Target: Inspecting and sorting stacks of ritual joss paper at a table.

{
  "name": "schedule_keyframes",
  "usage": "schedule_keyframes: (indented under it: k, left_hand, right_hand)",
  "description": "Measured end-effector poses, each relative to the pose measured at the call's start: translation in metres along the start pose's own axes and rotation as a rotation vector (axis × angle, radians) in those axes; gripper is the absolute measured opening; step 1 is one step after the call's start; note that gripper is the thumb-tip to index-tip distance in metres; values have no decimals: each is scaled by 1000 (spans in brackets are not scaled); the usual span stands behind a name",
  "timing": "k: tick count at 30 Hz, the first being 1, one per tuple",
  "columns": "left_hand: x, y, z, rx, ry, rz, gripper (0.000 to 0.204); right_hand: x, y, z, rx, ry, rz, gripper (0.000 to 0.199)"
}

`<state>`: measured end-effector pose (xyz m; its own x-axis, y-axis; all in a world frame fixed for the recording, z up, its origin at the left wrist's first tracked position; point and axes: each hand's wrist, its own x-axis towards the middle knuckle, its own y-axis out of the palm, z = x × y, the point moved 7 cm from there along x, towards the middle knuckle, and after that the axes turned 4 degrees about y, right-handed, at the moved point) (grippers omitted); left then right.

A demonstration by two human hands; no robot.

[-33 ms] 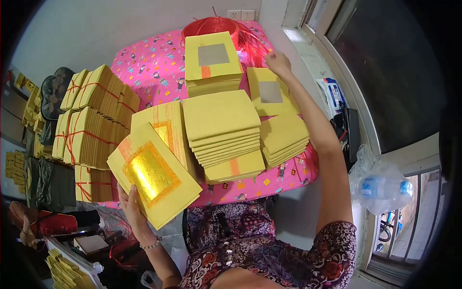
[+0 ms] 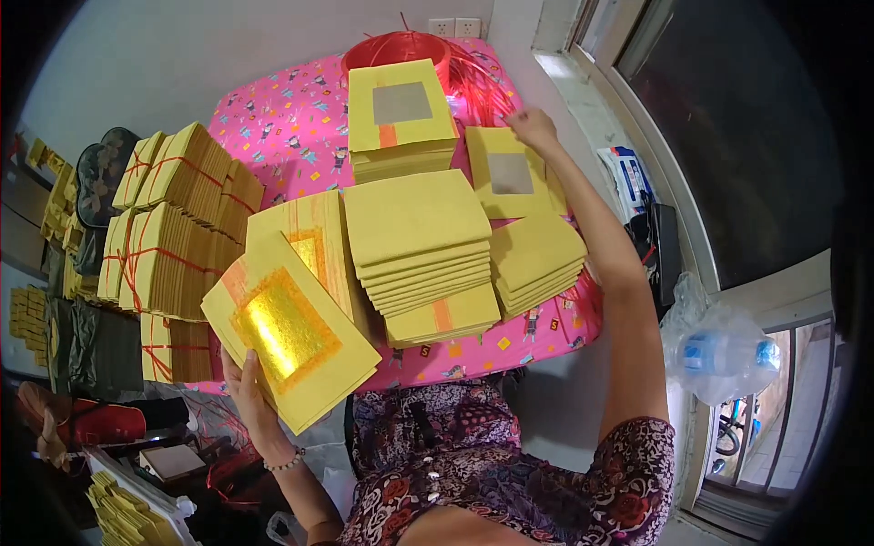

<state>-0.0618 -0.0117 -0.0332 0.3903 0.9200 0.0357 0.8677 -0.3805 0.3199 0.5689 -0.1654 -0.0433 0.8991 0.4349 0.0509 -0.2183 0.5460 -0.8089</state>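
Observation:
My left hand (image 2: 248, 391) grips the lower left edge of a thin batch of yellow joss paper (image 2: 350, 387), tilted, with a shiny gold square facing up. It leans over another yellow stack (image 2: 273, 218) with a gold square. At the far right, my right hand (image 2: 535, 129) has its fingers drawn together by the upper corner of yellow sheets with a silver square (image 2: 482, 168). Loose red plastic strings (image 2: 484, 86) end beside those fingers; whether they pinch a string or paper is hidden.
A folded yellow pile (image 2: 414, 209) stands mid-table, with a taller silver-square stack (image 2: 401, 136) behind it and a lower pile (image 2: 537, 250) at right. Bundles tied in red string (image 2: 173, 246) line the left. Behind is a red basin (image 2: 360, 59). Pink patterned cloth (image 2: 273, 109) covers the table.
My right hand has shifted slightly right and nearer to me, down toward the corner of the silver-square sheets. My left hand and its paper stay practically still.

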Motion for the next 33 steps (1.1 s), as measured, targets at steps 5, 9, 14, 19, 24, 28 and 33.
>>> schedule_keyframes:
  k: [5, 9, 14, 19, 24, 28, 33]
  left_hand:
    - [2, -10, 4, 13, -7, -2, 48]
    - [1, -14, 4, 17, -3, 0, 47]
    - [-2, -6, -1, 57, -8, 4, 46]
    - [0, -9, 1, 51, -16, 6, 48]
    - [-1, -7, -2, 37, 0, -11, 49]
    - [-6, -16, -10, 148, 12, -60, 45]
    - [0, 0, -14, 248, 62, -26, 45]
  right_hand:
    - [-29, 21, -86, -201, 250, 292, 37]
    - [-45, 18, -98, -339, 260, 239, 51]
    - [-43, 25, -114, -362, 274, 248, 61]
    - [-43, 25, -118, -315, 224, 129, 49]
    - [-45, 20, -105, -270, 169, 77, 37]
    - [-50, 26, -84, -244, 151, 126, 37]
    - [-30, 21, -109, -237, 9, 0, 29]
